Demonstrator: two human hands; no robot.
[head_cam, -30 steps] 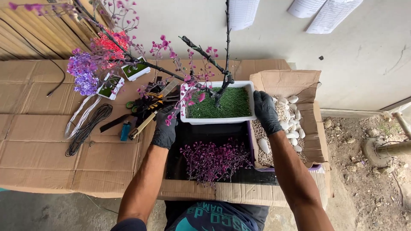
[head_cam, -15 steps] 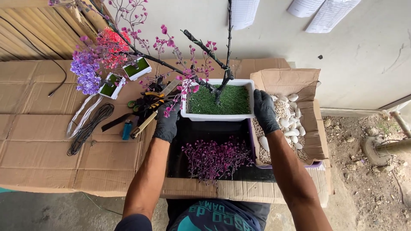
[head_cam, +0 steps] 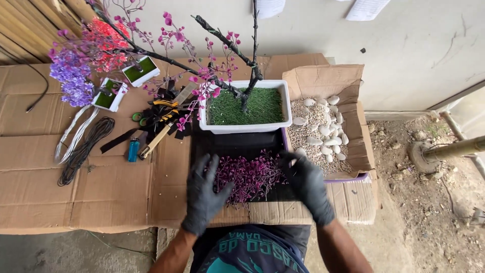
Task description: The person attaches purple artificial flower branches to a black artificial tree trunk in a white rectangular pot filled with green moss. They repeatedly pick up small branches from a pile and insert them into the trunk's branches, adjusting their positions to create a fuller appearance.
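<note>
Both my hands wear black gloves. My left hand (head_cam: 203,194) lies spread on the left side of a heap of small purple artificial flowers (head_cam: 250,176) in a black tray (head_cam: 237,144). On the heap's right side my right hand (head_cam: 305,184) rests with its fingers apart. Neither hand grips anything. Behind the tray stands a white rectangular planter (head_cam: 247,108) with green fake grass and a dark artificial tree (head_cam: 222,40) with pink blossoms.
A cardboard box of white pebbles (head_cam: 323,126) sits to the right. On the cardboard sheet to the left lie pliers (head_cam: 161,108), a blue lighter (head_cam: 133,150), coiled wire (head_cam: 83,149), and small potted purple and red flower trees (head_cam: 76,76). Bare ground lies to the right.
Both hands have left the white planter's sides and moved toward me, down onto the purple flower heap. The planter stands at the tray's far end.
</note>
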